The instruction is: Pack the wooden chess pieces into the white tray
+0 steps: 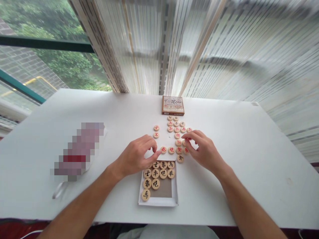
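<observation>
Round wooden chess pieces with red characters (176, 129) lie loose on the white table (249, 166). Several pieces with black characters (159, 173) sit in a shallow white box tray (174, 198) near the front edge. My left hand (138, 156) hovers over the tray's far end, fingers curled, its fingertip touching a red-marked piece (163, 149). My right hand (203, 150) is curled beside the loose red pieces, its fingertips pinched over one at the cluster's right edge; what they grip is hidden.
A small brown box lid (173, 105) lies at the table's far side. A blurred reddish object (78, 152) rests on a white bag at the left. Vertical blinds and a window stand behind the table.
</observation>
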A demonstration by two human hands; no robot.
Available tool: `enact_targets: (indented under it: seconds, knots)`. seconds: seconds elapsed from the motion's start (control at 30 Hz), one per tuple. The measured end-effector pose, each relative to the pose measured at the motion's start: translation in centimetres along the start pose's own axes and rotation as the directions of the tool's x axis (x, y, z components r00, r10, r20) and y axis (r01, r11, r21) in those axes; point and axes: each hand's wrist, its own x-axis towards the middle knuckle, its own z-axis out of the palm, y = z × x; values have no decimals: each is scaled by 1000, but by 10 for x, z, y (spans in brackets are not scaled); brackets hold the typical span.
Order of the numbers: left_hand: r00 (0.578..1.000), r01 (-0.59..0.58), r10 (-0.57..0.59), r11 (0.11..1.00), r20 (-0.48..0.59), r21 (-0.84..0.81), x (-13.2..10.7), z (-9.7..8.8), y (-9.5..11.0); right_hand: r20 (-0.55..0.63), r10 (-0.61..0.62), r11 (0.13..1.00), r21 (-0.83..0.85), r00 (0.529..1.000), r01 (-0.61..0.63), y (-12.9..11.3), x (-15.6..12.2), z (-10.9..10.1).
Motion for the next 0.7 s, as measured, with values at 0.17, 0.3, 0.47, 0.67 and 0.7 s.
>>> enact_targets:
  seconds: [0.17, 0.3, 0.47, 0.67, 0.7]
  knots:
    - [999, 15, -13, 999, -52, 30, 0, -4, -9, -6, 14, 1000, -9, 1000, -14, 12, 3, -2]
    - [999, 16, -15, 999, -43, 34, 0, -4, -11, 80, 33, 999, -5, 996, -33, 14, 4, -14]
    - [999, 15, -14, 1000, -42, 26, 1, -2, -12, 241, 46, 998, 34, 969, -56, 8, 3, -30]
    - [999, 24, -23, 999, -37, 24, 1, -1, -12, 488, 14, 993, 99, 873, -71, -5, -1, -28]
    - [999, 26, -25, 999, -35, 24, 1, -1, -12, 513, 4, 993, 102, 858, -66, -6, -1, -27]
